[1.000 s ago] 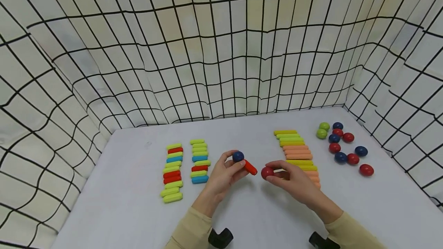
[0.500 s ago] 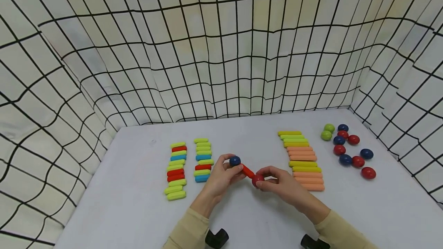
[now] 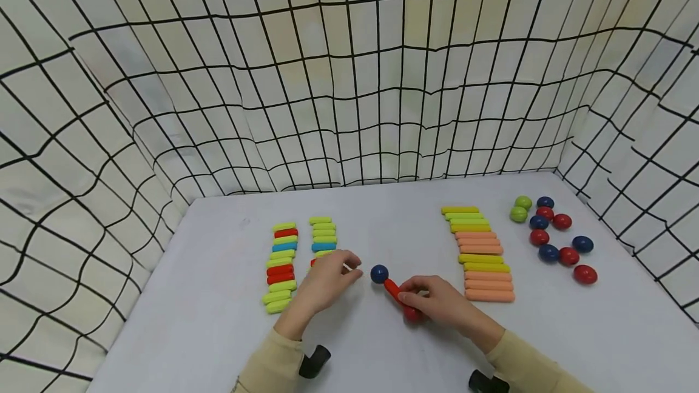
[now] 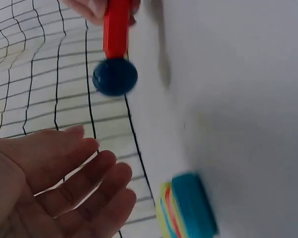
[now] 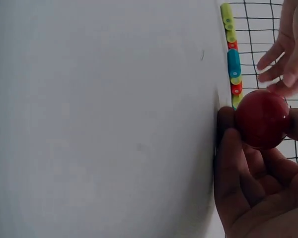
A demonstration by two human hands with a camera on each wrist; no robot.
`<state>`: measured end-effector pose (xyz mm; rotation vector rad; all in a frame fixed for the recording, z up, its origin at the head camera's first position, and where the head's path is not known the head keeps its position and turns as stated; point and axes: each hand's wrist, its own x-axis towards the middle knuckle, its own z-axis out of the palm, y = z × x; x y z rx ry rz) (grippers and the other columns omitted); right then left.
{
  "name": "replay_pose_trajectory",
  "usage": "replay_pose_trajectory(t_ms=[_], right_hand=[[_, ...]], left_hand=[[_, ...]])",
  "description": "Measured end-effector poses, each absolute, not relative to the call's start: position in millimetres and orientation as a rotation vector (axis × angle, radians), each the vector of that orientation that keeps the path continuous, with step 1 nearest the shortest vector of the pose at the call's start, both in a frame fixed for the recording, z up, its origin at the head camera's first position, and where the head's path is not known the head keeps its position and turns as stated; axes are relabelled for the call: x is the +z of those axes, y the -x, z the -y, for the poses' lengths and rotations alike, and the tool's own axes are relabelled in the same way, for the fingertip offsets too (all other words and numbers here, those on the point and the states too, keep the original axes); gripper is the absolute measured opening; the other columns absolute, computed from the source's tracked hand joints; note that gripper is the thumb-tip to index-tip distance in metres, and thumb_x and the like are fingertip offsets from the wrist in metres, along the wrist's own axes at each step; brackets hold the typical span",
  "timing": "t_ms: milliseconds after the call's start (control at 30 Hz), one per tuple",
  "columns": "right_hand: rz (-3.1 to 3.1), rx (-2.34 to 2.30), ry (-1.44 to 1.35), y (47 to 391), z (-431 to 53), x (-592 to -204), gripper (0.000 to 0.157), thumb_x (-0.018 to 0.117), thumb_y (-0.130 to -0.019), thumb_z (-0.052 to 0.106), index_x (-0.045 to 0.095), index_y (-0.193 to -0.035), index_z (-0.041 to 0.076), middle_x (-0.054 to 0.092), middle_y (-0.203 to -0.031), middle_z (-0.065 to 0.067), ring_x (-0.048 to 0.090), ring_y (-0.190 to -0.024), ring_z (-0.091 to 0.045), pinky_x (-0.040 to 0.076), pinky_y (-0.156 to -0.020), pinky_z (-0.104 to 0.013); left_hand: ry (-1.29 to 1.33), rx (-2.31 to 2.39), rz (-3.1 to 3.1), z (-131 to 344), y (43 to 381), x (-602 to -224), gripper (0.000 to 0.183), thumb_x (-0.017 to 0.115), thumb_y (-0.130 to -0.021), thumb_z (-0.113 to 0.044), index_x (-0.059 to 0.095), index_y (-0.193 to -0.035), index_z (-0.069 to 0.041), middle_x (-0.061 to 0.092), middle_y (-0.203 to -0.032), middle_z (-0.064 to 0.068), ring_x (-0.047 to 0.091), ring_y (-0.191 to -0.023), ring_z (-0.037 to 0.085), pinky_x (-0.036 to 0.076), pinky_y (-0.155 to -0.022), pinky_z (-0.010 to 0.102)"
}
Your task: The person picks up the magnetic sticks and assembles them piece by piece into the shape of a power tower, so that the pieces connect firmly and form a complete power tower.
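Observation:
My right hand (image 3: 437, 299) pinches a red stick (image 3: 391, 288). A dark blue ball (image 3: 379, 273) sits at the stick's far end, a red ball (image 3: 413, 315) at its near end. Close up in the right wrist view, the red ball (image 5: 262, 119) lies between thumb and fingers. The left hand (image 3: 327, 278) is off to the left with relaxed fingers and holds nothing. A gap separates it from the blue ball (image 4: 115, 77), as the left wrist view also shows.
Two columns of short coloured sticks (image 3: 281, 268) lie on the left, one partly behind the left hand. Longer yellow, green and peach sticks (image 3: 488, 285) lie right of centre. Loose balls (image 3: 585, 275) lie farther right. Black netting (image 3: 377, 87) surrounds the white table (image 3: 185, 332).
The right hand brought the red ball to the red stick's free end, then shifted its grip onto the stick. The left hand let go and drew back left.

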<state>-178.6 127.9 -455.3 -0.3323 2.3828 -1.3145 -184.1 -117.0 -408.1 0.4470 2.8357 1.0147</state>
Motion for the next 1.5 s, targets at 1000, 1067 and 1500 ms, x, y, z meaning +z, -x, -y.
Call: replay_pose_trajectory(t_ms=[1000, 1067, 1500], right_hand=[[-2.534, -1.016, 0.873, 187.4, -130.3, -453.6, 0.023, 0.069, -0.092, 0.028, 0.072, -0.108, 0.012, 0.064, -0.094, 0.009, 0.052, -0.080, -0.008, 0.047, -0.071, -0.024], [-2.529, -1.019, 0.886, 188.4, -129.3, -454.1, 0.022, 0.069, -0.092, 0.028, 0.072, -0.108, 0.013, 0.064, -0.095, 0.009, 0.052, -0.080, -0.007, 0.047, -0.072, -0.024], [-2.589, -1.010, 0.850, 185.8, -127.7, -453.1, 0.020, 0.068, -0.092, 0.026, 0.071, -0.105, 0.012, 0.062, -0.091, 0.009, 0.051, -0.077, -0.008, 0.046, -0.068, -0.024]], left_hand=[[-0.197, 1.433, -2.437, 121.0, 204.2, -426.8, 0.035, 0.069, -0.092, -0.022, 0.064, -0.117, 0.002, 0.068, -0.093, 0.006, 0.066, -0.077, 0.021, 0.057, -0.076, 0.033], [-0.177, 1.454, -2.384, 116.2, 207.5, -432.1, 0.037, 0.069, -0.092, -0.023, 0.063, -0.118, 0.002, 0.067, -0.093, 0.007, 0.066, -0.076, 0.021, 0.057, -0.076, 0.033], [-0.300, 1.234, -2.390, 107.2, 203.6, -437.1, 0.043, 0.070, -0.090, -0.024, 0.062, -0.123, 0.003, 0.066, -0.097, 0.006, 0.058, -0.080, 0.018, 0.054, -0.069, 0.031]])
